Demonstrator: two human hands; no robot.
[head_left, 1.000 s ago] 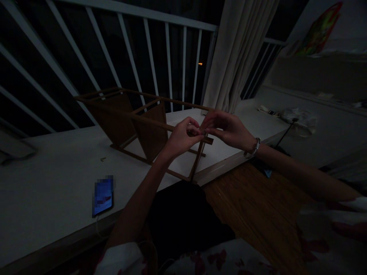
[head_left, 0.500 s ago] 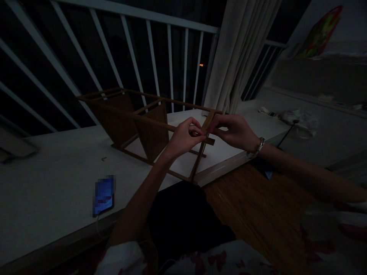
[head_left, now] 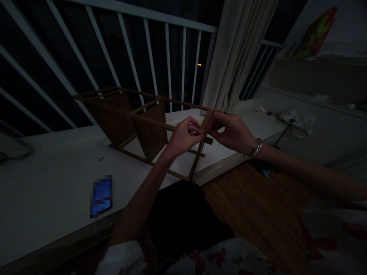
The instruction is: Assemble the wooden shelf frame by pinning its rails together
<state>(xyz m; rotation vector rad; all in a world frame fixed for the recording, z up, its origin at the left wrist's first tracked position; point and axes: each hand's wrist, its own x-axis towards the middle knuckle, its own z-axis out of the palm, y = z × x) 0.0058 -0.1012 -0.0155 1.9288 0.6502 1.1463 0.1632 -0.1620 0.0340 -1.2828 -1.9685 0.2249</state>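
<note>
A brown wooden shelf frame (head_left: 149, 131) with flat panels lies on its side on the white ledge. My left hand (head_left: 185, 136) is at its near right end, thumb and forefinger pinched together. Close against it, my right hand (head_left: 232, 131), with a silver bracelet at the wrist, is also pinched, beside the frame's end crossbar. Between the two sets of fingertips there may be something small, but it is too dark and tiny to make out. The fingertips nearly meet in front of the crossbar.
A phone (head_left: 101, 195) with a lit screen and a cable lies on the white ledge (head_left: 57, 183), with small pieces (head_left: 101, 159) behind it. White railings (head_left: 169, 65) and a curtain (head_left: 229, 57) stand behind. A clear plastic bag (head_left: 296, 120) lies at the right.
The view has shifted slightly, so everything sits a little further left. Both hands keep their pinch at the frame's end, the right fingers turned slightly.
</note>
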